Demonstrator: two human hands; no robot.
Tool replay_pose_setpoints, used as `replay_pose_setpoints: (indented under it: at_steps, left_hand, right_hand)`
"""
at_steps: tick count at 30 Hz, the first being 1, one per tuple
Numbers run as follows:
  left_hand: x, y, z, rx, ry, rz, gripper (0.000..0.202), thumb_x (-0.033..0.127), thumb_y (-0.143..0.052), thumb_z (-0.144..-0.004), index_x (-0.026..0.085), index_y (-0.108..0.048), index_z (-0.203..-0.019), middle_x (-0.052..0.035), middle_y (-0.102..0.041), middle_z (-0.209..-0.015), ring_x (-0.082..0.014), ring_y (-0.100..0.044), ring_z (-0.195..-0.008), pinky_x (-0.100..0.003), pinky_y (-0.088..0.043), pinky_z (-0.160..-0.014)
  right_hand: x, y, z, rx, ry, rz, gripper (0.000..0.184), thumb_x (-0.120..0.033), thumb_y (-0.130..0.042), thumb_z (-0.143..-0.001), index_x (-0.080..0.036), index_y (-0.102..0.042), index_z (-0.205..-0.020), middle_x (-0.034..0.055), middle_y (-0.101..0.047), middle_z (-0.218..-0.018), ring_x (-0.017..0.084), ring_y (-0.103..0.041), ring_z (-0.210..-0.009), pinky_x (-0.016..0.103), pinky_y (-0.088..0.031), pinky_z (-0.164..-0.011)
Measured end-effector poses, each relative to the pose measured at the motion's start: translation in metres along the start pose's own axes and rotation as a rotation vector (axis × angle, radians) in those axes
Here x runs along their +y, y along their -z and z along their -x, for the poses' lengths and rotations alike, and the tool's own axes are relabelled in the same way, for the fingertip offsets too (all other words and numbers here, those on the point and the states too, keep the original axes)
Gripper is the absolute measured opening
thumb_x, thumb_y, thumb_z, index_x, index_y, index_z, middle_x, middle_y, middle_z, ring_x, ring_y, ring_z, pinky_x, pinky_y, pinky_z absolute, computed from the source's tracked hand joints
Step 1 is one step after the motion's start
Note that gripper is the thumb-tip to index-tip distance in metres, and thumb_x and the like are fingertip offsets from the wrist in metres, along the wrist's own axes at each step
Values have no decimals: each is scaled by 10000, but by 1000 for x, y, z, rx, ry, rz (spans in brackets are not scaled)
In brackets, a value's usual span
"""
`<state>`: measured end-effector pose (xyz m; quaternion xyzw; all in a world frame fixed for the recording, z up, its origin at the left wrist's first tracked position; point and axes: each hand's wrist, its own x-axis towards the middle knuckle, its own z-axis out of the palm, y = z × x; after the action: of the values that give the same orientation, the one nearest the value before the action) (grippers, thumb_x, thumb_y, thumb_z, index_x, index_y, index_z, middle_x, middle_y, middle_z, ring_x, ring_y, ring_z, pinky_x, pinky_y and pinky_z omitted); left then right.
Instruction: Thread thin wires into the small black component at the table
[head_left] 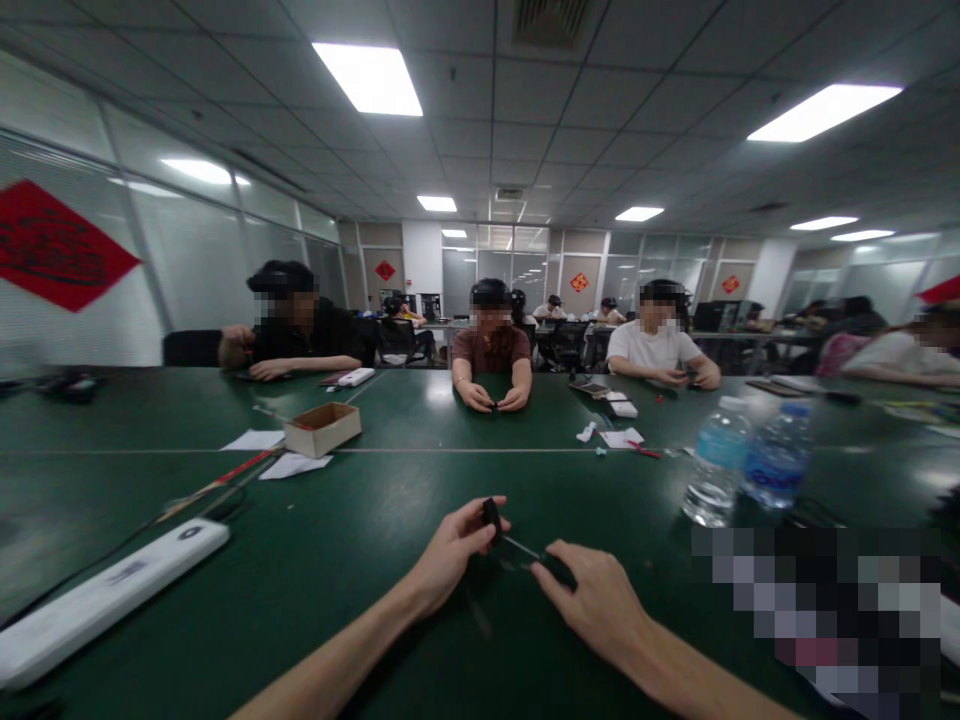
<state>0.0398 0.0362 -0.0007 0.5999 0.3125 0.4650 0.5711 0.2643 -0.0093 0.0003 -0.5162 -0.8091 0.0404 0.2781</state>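
Note:
Between the thumb and fingers of my left hand is a small black part, held upright above the green table. My right hand is closed around the dark handle of a screwdriver. Its thin metal shaft points up and left, and the tip meets or comes very close to the black part; I cannot tell which. My fingers partly cover both things, so the exact kind of the black part does not show.
A white power strip lies at the left, with an open cardboard box and papers beyond it. Two water bottles stand at the right. Paper scraps lie farther back. Several people sit across the green table.

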Motion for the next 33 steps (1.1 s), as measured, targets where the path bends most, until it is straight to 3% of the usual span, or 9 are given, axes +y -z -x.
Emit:
replay_pose_setpoints:
  at_steps: [9,16,33]
  left_hand:
    - [1,-3,1,1,-10,7,398,361,-634,-829,157,-569,-1164,-114,-627,-1094,-242,-559,-1059,-371,-402,-960]
    - [-4,1,-2,-55,11,23,455,346,-608,-850,157,-530,-1255,-110,-629,-1102,-235,-559,-1049,-375,-391,-969]
    - [1,4,-2,-145,138,182,449,304,-655,-813,120,-567,-1213,-134,-627,-1044,-210,-582,-922,-308,-417,-821]
  right_hand:
    - [-1,4,2,-2,30,-29,165,-335,-489,-922,-211,-598,-920,-4,-607,-777,142,-568,-642,258,-416,-633]
    - [2,0,3,-3,68,-9,160,-320,-500,-910,-223,-607,-980,12,-615,-833,157,-585,-693,273,-442,-677]
    - [-3,3,6,-35,106,69,247,-358,-408,-960,-259,-582,-1104,32,-591,-877,170,-587,-714,284,-441,-657]
